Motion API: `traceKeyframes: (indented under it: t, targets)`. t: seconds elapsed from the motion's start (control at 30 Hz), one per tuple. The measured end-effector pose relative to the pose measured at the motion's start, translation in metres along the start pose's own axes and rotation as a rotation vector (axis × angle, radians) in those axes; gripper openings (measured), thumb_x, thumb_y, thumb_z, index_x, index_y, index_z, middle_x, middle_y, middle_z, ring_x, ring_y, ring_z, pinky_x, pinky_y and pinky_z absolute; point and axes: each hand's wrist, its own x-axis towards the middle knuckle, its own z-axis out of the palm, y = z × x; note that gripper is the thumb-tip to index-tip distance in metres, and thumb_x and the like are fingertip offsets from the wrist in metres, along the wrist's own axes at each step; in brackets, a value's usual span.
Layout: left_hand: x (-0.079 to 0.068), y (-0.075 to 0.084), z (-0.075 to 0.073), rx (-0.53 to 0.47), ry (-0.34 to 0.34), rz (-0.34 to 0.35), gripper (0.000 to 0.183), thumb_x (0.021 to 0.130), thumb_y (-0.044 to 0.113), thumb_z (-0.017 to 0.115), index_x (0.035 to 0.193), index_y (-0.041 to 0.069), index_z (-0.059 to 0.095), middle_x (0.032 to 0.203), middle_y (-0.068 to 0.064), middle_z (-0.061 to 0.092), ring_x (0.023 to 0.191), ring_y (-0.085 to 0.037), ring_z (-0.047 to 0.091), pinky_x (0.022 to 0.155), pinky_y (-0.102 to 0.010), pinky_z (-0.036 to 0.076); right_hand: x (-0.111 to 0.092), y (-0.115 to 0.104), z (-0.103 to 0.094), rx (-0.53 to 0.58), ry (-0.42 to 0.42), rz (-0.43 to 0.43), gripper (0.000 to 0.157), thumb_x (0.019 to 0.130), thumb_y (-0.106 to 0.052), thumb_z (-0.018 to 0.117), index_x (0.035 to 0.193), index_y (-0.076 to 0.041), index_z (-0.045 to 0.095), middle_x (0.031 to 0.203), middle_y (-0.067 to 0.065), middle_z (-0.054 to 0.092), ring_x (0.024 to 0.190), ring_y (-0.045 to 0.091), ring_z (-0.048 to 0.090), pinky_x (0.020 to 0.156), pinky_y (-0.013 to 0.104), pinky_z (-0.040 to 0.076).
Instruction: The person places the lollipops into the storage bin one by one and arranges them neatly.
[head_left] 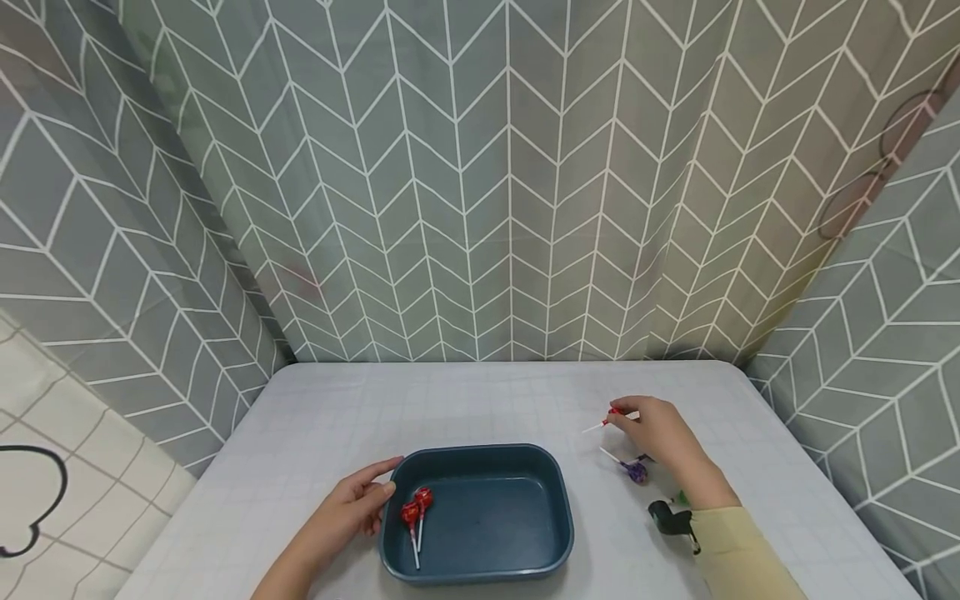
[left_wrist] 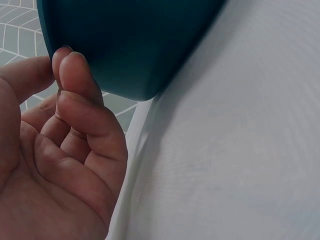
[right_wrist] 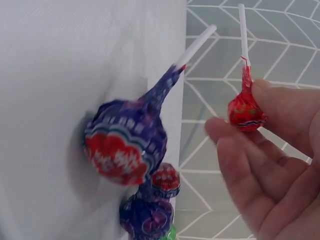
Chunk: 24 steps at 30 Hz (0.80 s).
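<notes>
Near the front of the table, the left hand (head_left: 347, 510) grips the left rim of a dark blue rectangular tray (head_left: 558, 500). Its curled fingertips meet the tray's outer wall (left_wrist: 135, 75) in the left wrist view. Two red-wrapped lollipops (head_left: 423, 497) lie inside the tray at its left end. Off to the right, the right hand (head_left: 660, 433) pinches another red lollipop (right_wrist: 247, 114) by its wrapped head, white stick pointing away. Below that hand, purple-wrapped lollipops (head_left: 637, 472) lie on the table; the right wrist view shows a purple one (right_wrist: 125, 140) close up.
A white cloth covers the table (head_left: 465, 408). A bit of green wrapper (right_wrist: 170, 233) shows beside the purple lollipops, partly hidden. Grey patterned curtains (head_left: 480, 208) hang behind and at both sides. A black wrist camera (head_left: 670, 518) sits at the right wrist.
</notes>
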Motion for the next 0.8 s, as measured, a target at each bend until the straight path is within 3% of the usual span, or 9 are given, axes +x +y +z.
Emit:
traceKeyframes:
  t: [0.53, 0.8]
  targets:
    - [0.002, -0.003, -0.001, -0.008, -0.007, -0.001, 0.059, 0.099, 0.038, 0.059, 0.15, 0.011, 0.042, 0.078, -0.011, 0.063, 0.066, -0.022, 0.058, 0.058, -0.029, 0.049, -0.001, -0.011, -0.003, 0.236, -0.004, -0.07, 0.037, 0.094, -0.031, 0.069, 0.125, -0.011, 0.068, 0.107, 0.003, 0.071, 0.096, 0.019, 0.067, 0.084, 0.045, 0.052]
    - [0.002, -0.003, -0.001, -0.015, 0.001, -0.001, 0.061, 0.099, 0.038, 0.059, 0.15, 0.01, 0.041, 0.078, -0.012, 0.062, 0.065, -0.021, 0.057, 0.058, -0.029, 0.049, -0.004, -0.02, -0.004, 0.363, -0.056, -0.03, 0.039, 0.094, -0.033, 0.069, 0.125, -0.01, 0.066, 0.107, 0.004, 0.071, 0.098, 0.028, 0.069, 0.09, 0.051, 0.05]
